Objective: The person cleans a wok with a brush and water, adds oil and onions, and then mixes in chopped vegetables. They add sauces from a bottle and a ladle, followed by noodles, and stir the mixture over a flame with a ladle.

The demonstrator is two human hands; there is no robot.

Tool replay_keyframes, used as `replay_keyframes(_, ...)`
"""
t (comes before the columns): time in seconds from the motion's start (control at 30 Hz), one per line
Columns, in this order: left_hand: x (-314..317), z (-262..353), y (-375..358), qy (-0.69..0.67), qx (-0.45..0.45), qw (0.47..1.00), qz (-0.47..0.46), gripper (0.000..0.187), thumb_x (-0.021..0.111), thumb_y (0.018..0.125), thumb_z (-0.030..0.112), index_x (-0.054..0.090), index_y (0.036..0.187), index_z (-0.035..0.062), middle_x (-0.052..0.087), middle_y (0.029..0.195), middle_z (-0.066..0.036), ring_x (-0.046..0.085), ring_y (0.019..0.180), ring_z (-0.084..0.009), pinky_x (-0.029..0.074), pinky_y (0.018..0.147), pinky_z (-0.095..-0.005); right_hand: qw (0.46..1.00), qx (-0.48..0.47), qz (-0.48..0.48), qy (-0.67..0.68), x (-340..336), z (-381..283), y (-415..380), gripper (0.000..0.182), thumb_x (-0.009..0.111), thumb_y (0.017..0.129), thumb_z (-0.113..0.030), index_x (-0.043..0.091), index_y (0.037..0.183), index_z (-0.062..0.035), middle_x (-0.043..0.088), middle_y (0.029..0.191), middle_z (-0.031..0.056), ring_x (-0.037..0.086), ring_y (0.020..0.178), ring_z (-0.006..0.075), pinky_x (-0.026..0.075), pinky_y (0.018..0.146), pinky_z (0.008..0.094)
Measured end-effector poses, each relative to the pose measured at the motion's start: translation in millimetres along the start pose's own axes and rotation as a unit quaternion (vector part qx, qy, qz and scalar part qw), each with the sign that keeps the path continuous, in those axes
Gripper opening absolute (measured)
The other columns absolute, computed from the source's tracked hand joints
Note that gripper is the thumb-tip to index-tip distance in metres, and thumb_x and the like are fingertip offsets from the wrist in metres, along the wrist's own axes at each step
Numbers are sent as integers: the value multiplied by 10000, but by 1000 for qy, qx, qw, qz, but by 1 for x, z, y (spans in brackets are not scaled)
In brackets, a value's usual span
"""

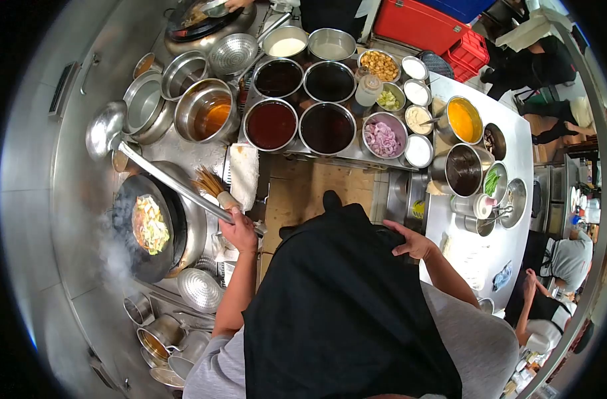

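My left hand (239, 233) is closed round the handle of a large metal ladle (163, 176), whose bowl hangs over the stove's left side, above the wok. The black wok (134, 256) holds chopped vegetables (150, 225) and gives off steam. A bamboo brush (213, 184) lies close to my left hand, beside a white folded cloth (243, 176). My right hand (413, 241) is at my other side with its fingers apart, next to the black apron (356, 299), holding nothing.
Pots of dark sauce (328, 129) stand ahead. Bowls of onion (383, 136) and orange liquid (463, 120) are to the right. A perforated ladle (200, 290) and metal pots (163, 336) sit at lower left. Other people (566, 263) stand at the far right.
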State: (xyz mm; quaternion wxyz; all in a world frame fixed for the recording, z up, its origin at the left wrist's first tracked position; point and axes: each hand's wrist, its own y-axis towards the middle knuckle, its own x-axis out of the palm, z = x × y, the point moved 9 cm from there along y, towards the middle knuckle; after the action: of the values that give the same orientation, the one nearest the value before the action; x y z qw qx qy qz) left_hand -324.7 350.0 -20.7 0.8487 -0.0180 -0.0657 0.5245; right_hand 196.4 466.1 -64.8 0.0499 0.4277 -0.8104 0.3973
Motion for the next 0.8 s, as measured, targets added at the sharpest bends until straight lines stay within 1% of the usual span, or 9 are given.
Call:
replay_keyframes(0.1, 9, 7, -4, -7, 2, 1000, -7, 211, 664, 1094, 179, 473, 1072, 93, 478, 678, 13, 448, 482, -78, 390, 426, -249, 1000, 1, 0, -18, 2, -3, 0, 1125, 878, 773, 60, 283, 1719, -72, 500, 1604, 97, 475, 1467, 226, 340, 1251, 372)
replay_keyframes(0.17, 10, 5, -5, -10, 0, 1000, -10, 206, 662, 1094, 173, 473, 1080, 93, 477, 680, 13, 445, 483, -77, 387, 429, -245, 1000, 1, -3, 25, 3, -2, -1, 1120, 875, 773, 64, 287, 1717, -71, 502, 1601, 96, 476, 1466, 226, 340, 1252, 371)
replay_keyframes(0.2, 11, 3, -5, -12, 5, 1000, -13, 200, 657, 1096, 170, 473, 1086, 91, 480, 680, 13, 448, 486, -76, 388, 430, -245, 1000, 0, -2, 25, 4, -3, -1, 1120, 875, 773, 64, 287, 1717, -71, 502, 1601, 96, 476, 1466, 226, 340, 1252, 371)
replay_keyframes(0.37, 13, 6, -6, 0, 7, 1000, -14, 186, 644, 1101, 167, 476, 1093, 88, 485, 675, 11, 461, 493, -79, 393, 431, -250, 1000, -14, 4, 0, 5, -5, -4, 1131, 877, 773, 64, 279, 1723, -75, 500, 1606, 94, 478, 1467, 223, 342, 1251, 367)
replay_keyframes(0.5, 13, 6, -5, 14, 15, 1000, -21, 187, 642, 1103, 181, 481, 1096, 86, 485, 673, 13, 462, 487, -84, 398, 432, -252, 1000, -10, 4, 10, 2, 2, -4, 1136, 882, 776, 58, 275, 1726, -79, 498, 1608, 94, 480, 1464, 219, 344, 1250, 364)
replay_keyframes(0.67, 12, 7, -5, 19, 16, 999, -24, 197, 654, 1101, 187, 486, 1100, 83, 488, 670, 12, 467, 487, -82, 405, 439, -250, 999, -19, 2, -29, 0, 6, -1, 1127, 872, 784, 74, 274, 1726, -85, 493, 1609, 94, 479, 1464, 218, 342, 1252, 364)
replay_keyframes(0.73, 12, 5, -5, 13, 2, 1000, -25, 209, 666, 1097, 189, 487, 1101, 82, 502, 694, 12, 475, 500, -77, 409, 447, -245, 1000, -15, 3, -27, 3, 3, -2, 1125, 870, 785, 77, 274, 1725, -85, 491, 1610, 92, 477, 1466, 219, 342, 1251, 364)
replay_keyframes(0.8, 10, 2, -3, 7, 7, 1000, -30, 214, 671, 1096, 191, 488, 1105, 81, 510, 711, 13, 479, 510, -74, 409, 450, -241, 1000, -11, 3, -25, 6, 2, -2, 1123, 868, 785, 81, 275, 1724, -84, 489, 1612, 91, 475, 1468, 219, 341, 1251, 363)
